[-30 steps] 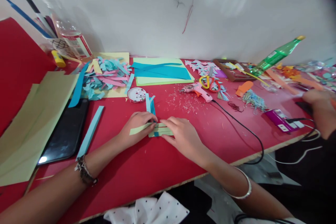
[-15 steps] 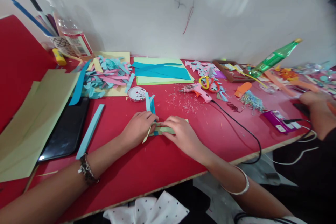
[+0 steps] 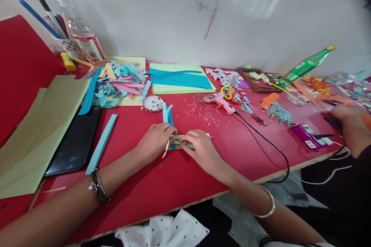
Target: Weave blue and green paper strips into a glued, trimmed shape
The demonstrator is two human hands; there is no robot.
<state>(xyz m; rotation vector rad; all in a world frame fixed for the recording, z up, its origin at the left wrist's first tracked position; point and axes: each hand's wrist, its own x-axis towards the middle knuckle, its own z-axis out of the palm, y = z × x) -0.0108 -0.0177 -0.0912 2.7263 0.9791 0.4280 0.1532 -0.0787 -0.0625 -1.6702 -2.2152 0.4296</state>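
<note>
On the red table, pale green and blue paper strips (image 3: 176, 147) lie crossed under my fingers. My left hand (image 3: 157, 141) rests on their left end with its fingers closed on the paper, and a narrow pale strip hangs below it. Blue strip ends (image 3: 167, 115) stick out beyond that hand. With thumb and fingers, my right hand (image 3: 202, 147) pinches a pale green strip on the right side. The fingers hide much of where the strips cross. Left of my left hand lies a loose light-blue paper strip (image 3: 102, 144).
A pink glue gun (image 3: 219, 101) with a black cable lies beyond my right hand, beside scissors (image 3: 231, 92). A black phone (image 3: 74, 142), a paper-scrap heap (image 3: 121, 83) and a round lid (image 3: 153, 104) surround the left side. Another person's hand (image 3: 349, 117) is at far right.
My right fingers have drawn in closer on the pale green strip, which now looks lifted or folded a little. My left hand stays on the paper. The view has shifted slightly.
</note>
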